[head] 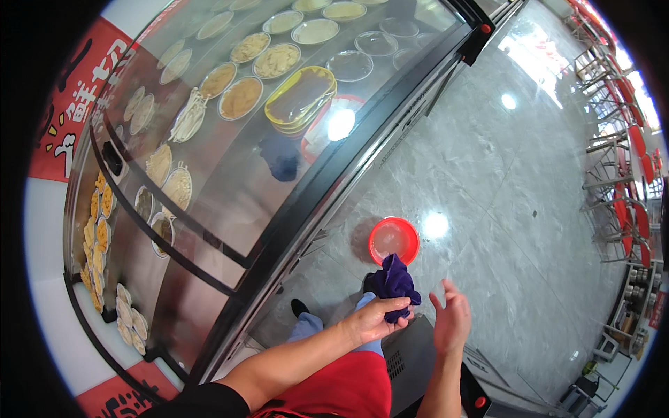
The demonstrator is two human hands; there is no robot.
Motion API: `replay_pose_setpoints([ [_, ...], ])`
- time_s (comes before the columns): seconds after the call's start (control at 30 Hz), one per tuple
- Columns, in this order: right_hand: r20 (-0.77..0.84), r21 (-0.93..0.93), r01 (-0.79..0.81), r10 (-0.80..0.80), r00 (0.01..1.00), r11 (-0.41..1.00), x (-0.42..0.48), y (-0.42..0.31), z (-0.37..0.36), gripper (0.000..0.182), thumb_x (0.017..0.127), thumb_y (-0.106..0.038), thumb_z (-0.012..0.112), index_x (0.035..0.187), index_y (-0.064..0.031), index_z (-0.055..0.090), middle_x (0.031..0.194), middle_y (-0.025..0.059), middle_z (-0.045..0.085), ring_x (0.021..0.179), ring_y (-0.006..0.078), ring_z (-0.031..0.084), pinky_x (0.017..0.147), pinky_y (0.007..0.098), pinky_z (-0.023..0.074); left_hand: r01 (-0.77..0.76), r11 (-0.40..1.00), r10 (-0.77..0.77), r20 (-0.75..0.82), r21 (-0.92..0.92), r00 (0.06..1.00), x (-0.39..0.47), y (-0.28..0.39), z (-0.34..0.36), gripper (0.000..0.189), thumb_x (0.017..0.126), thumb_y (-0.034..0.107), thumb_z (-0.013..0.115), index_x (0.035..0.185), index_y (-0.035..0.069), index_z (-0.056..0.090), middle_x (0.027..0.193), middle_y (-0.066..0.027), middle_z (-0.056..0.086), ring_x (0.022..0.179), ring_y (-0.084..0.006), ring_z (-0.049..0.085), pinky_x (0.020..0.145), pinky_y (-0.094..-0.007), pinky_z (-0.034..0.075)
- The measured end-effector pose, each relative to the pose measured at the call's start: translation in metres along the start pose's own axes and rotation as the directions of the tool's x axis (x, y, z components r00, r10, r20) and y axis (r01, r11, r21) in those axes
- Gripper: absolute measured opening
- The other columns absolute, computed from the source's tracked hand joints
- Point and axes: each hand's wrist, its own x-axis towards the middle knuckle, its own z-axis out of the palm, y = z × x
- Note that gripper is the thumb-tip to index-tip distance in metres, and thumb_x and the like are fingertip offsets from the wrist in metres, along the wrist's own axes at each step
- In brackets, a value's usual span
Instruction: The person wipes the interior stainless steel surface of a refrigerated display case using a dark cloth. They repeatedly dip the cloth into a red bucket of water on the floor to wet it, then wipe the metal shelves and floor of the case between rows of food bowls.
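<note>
A crumpled purple cloth is bunched in my left hand, its thumb pressed over the folds. Apart from the cloth, to its right, my right hand is raised with fingers spread and nothing in them. Beyond the cloth a round red plastic basin stands on the floor, with what looks like cloudy water inside. The top of the cloth overlaps the basin's near rim in view; whether they touch I cannot tell. Along my left side runs a glass-fronted refrigerated display cabinet with a black frame.
Inside the cabinet are several food bowls, stacked yellow-rimmed trays and a dark blue cloth. Glossy grey floor tiles extend rightward to red-and-metal chairs and a storage shelf. A grey metal unit stands close below my hands.
</note>
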Motion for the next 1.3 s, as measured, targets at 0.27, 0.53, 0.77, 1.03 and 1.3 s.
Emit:
replay_pose_setpoints([
  [0.27, 0.482, 0.757, -0.324, -0.150, 0.863, 0.567, 0.098, 0.045, 0.028, 0.079, 0.085, -0.068, 0.043, 0.143, -0.0148, 0.032, 0.142, 0.0188, 0.034, 0.128, 0.0426, 0.037, 0.094, 0.0606, 0.0430, 0.010, 0.952, -0.034, -0.075, -0.307, 0.997, 0.052, 0.000, 0.057, 0.037, 0.086, 0.020, 0.066, 0.115, 0.005, 0.048, 0.097, -0.0079, 0.050, 0.084, -0.0152, 0.049, 0.056, -0.0207, 0.043],
  [0.53, 0.621, 0.093, -0.387, 0.251, 0.742, 0.917, 0.146, 0.017, 0.001, 0.024, 0.075, -0.010, 0.070, 0.071, -0.0092, 0.047, 0.076, 0.0047, 0.048, 0.077, 0.0186, 0.051, 0.067, 0.0350, 0.0489, 0.028, 0.991, -0.018, 0.078, -0.131, 0.997, 0.080, 0.003, 0.023, 0.036, 0.083, 0.026, 0.072, 0.105, 0.008, 0.050, 0.093, -0.0029, 0.050, 0.082, -0.0106, 0.049, 0.058, -0.0197, 0.040],
  [0.77, 0.383, -0.555, -0.227, 0.488, 0.784, 0.801, 0.182, 0.059, -0.004, 0.023, 0.077, -0.002, 0.065, 0.067, -0.0085, 0.045, 0.065, -0.0029, 0.049, 0.062, 0.0070, 0.044, 0.056, 0.0251, 0.0400, 0.158, 0.941, -0.044, -0.355, 0.298, 0.934, 0.126, 0.028, -0.022, 0.011, 0.077, 0.010, 0.064, 0.075, 0.008, 0.054, 0.068, 0.0005, 0.050, 0.058, -0.0085, 0.048, 0.043, -0.0221, 0.031],
  [1.03, 0.095, -0.800, -0.086, 0.266, 0.959, 0.594, 0.200, 0.152, -0.015, 0.012, 0.069, -0.003, 0.064, 0.064, -0.0025, 0.053, 0.059, 0.0042, 0.052, 0.058, 0.0126, 0.049, 0.055, 0.0305, 0.0421, 0.338, 0.442, 0.531, -0.546, 0.831, 0.648, 0.175, 0.022, -0.084, 0.023, 0.076, 0.023, 0.064, 0.080, 0.000, 0.064, 0.076, -0.0159, 0.067, 0.067, -0.0305, 0.064, 0.059, -0.0430, 0.047],
  [1.3, -0.268, -0.838, -0.299, 0.132, 0.954, 0.456, 0.207, 0.162, -0.009, 0.018, 0.074, -0.013, 0.069, 0.076, 0.0020, 0.058, 0.073, 0.0214, 0.063, 0.070, 0.0354, 0.063, 0.067, 0.0404, 0.0489, 0.439, 0.141, 0.739, -0.390, 0.887, 0.550, 0.190, 0.018, -0.095, 0.027, 0.084, 0.027, 0.055, 0.101, 0.006, 0.052, 0.089, -0.0205, 0.067, 0.084, -0.0397, 0.064, 0.068, -0.0492, 0.049],
])
